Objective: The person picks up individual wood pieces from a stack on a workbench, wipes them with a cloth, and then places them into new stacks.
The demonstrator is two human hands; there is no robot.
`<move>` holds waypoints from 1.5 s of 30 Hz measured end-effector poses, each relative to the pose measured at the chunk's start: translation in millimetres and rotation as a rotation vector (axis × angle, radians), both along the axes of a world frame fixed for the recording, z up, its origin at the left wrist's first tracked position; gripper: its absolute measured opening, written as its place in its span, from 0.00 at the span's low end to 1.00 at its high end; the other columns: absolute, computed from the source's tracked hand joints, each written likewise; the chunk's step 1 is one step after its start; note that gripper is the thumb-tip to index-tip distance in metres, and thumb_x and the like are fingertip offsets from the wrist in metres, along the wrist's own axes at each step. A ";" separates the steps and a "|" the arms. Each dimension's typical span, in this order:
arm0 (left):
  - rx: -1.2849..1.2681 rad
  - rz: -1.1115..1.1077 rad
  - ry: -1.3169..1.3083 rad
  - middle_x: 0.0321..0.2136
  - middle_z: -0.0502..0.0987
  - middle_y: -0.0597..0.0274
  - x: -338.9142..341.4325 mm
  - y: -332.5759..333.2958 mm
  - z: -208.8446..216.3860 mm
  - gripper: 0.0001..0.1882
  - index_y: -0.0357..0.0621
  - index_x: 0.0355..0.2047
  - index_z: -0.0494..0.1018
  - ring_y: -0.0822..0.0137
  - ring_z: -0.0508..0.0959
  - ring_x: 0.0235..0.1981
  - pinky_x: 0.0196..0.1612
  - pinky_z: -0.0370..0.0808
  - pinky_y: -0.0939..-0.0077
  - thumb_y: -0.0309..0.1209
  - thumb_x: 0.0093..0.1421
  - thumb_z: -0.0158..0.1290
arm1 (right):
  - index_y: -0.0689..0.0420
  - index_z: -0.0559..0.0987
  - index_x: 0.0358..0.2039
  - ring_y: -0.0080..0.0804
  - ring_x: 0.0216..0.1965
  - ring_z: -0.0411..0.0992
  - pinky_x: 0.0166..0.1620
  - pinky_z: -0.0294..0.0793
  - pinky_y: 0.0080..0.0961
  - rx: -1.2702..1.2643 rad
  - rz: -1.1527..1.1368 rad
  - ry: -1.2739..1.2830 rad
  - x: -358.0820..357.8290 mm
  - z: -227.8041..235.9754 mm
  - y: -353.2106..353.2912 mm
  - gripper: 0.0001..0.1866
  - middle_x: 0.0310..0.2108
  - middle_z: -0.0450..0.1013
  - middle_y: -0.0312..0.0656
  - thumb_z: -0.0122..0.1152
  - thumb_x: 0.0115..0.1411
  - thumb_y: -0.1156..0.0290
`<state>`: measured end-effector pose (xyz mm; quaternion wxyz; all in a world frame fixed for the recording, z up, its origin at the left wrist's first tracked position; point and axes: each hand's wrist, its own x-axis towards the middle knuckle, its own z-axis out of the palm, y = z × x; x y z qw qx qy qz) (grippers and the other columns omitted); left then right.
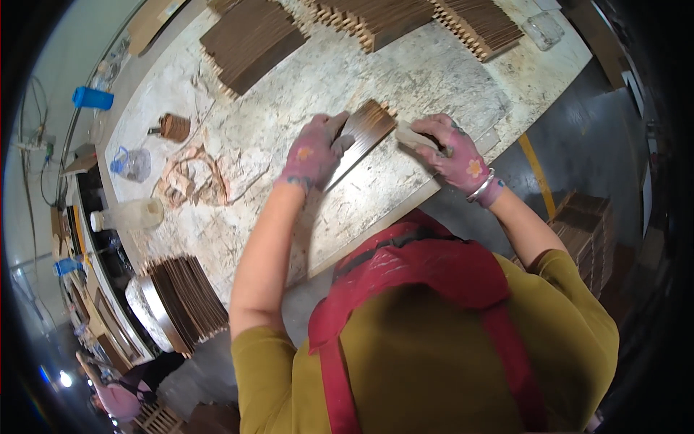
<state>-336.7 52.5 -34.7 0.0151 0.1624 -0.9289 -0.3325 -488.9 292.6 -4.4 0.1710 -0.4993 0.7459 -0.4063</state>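
Observation:
Both my hands wear purple work gloves with a flower print. A narrow brown wooden board (370, 129) with notched, finger-like joints at its far end lies at a slant on the worn white table (397, 79). My left hand (312, 150) is closed over the board's left edge, thumb and fingers gripping it. Just right of the board, my right hand (457, 155) has its fingers wrapped around a pale greyish block (413, 137), which is held by the board's right edge. The fingers partly cover the block, so its exact kind is unclear.
Stacks of brown notched boards (253, 47) line the far side, with a glass jar (542, 31) at right. A crumpled rag (195, 177), plastic jug (131, 164) and bottle (130, 217) lie at left. Another board stack (188, 300) stands lower left; a person (119, 398) is beyond.

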 end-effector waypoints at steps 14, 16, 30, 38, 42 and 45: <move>0.115 -0.113 -0.254 0.48 0.72 0.46 -15.0 -26.5 5.1 0.33 0.52 0.63 0.67 0.46 0.74 0.51 0.55 0.70 0.61 0.52 0.62 0.56 | 0.43 0.79 0.47 0.40 0.34 0.75 0.35 0.76 0.36 -0.048 0.211 0.262 34.4 -50.4 -49.3 0.15 0.32 0.76 0.43 0.61 0.59 0.70; 0.130 -0.119 -0.270 0.47 0.72 0.46 -18.0 -25.0 9.5 0.33 0.51 0.63 0.67 0.46 0.74 0.51 0.55 0.70 0.62 0.53 0.62 0.55 | 0.50 0.77 0.52 0.42 0.41 0.72 0.40 0.75 0.36 -0.123 -0.001 0.568 -8.5 -69.6 -26.4 0.23 0.41 0.73 0.47 0.65 0.54 0.75; 0.424 0.296 0.515 0.54 0.73 0.53 -3.1 99.5 -61.2 0.26 0.45 0.56 0.71 0.57 0.67 0.61 0.64 0.63 0.62 0.44 0.61 0.55 | 0.52 0.80 0.44 0.44 0.46 0.74 0.50 0.73 0.37 -0.075 0.787 0.327 30.3 25.4 -116.5 0.12 0.44 0.74 0.45 0.58 0.60 0.68; -0.152 0.110 0.078 0.54 0.74 0.52 4.3 100.4 -32.8 0.35 0.44 0.59 0.70 0.54 0.67 0.61 0.67 0.57 0.56 0.55 0.59 0.52 | 0.47 0.80 0.45 0.45 0.49 0.74 0.49 0.76 0.36 0.127 0.919 0.570 41.3 -4.1 -190.9 0.12 0.46 0.75 0.47 0.60 0.61 0.63; -0.414 0.083 0.145 0.61 0.66 0.46 5.0 93.8 -26.6 0.39 0.40 0.59 0.67 0.51 0.61 0.65 0.70 0.49 0.50 0.56 0.56 0.55 | 0.51 0.79 0.50 0.42 0.49 0.74 0.52 0.75 0.34 -0.179 0.449 -0.046 33.1 -26.1 -190.4 0.18 0.47 0.75 0.46 0.62 0.61 0.59; -0.357 0.106 0.185 0.62 0.64 0.45 16.3 92.6 -20.9 0.41 0.37 0.60 0.65 0.49 0.59 0.67 0.70 0.48 0.49 0.54 0.54 0.58 | 0.60 0.76 0.52 0.37 0.53 0.73 0.55 0.74 0.28 -0.075 0.055 -0.504 38.1 -31.7 -170.5 0.22 0.49 0.72 0.46 0.63 0.62 0.60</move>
